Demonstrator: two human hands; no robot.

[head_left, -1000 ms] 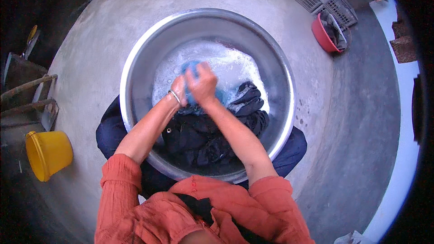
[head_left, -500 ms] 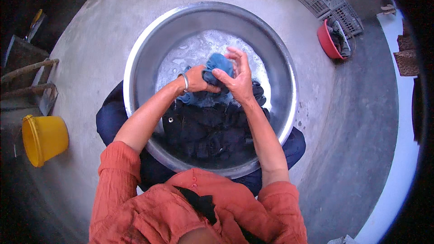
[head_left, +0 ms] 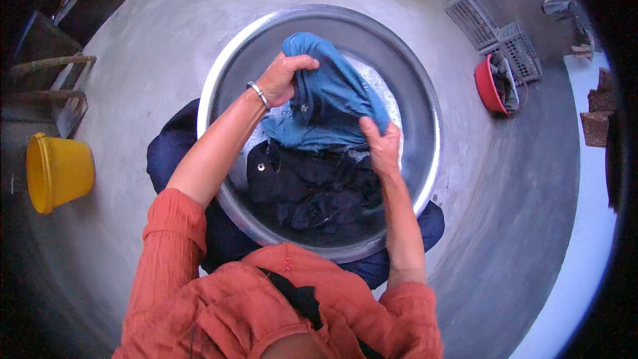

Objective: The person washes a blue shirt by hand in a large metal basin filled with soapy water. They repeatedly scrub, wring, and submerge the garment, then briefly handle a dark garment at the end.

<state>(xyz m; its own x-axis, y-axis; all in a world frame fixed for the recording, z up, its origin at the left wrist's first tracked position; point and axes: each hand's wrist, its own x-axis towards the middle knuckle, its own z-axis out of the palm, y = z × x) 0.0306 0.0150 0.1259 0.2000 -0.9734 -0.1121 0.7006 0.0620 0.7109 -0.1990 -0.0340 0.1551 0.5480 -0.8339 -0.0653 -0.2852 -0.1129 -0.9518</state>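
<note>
One blue cloth [head_left: 342, 100] gripped by left hand [head_left: 280, 81], right hand [head_left: 383, 148]; black garment [head_left: 312, 186] lies unheld in sudsy basin [head_left: 415, 106]; washing looks unfinished.

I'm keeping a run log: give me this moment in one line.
left hand: grips blue cloth | right hand: grips its right side | metal basin: black cloth, suds

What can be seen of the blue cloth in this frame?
The blue cloth looks like soft, thin fabric, medium blue with darker, shadowed folds and a small pale mark left of its middle. It is partly spread and creased, over the metal basin. The left hand grips its upper left side, the right hand its lower right edge. Its lower edge borders the black cloth; whether they touch is unclear.
</note>
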